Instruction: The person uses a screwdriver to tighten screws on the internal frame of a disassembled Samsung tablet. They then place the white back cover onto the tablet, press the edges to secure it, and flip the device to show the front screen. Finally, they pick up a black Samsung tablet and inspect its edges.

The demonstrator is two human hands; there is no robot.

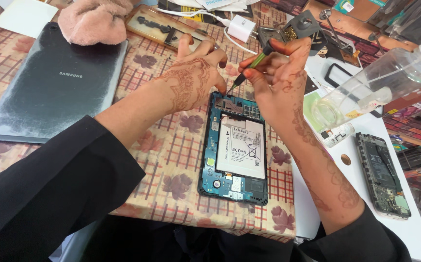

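while right hand (281, 73) grips it, screwdriver (249, 68) slants, tip down-left

My view is bright and evenly lit, with soft shadows beneath the forearms. Glare streaks the dark tablet back cover (55, 82) and clear plastic bottle (375, 85); the edges soften slightly.

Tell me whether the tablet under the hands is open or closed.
Open: the tablet lies back cover off, white battery and blue circuit boards exposed; the right hand holds a screwdriver to its top edge.
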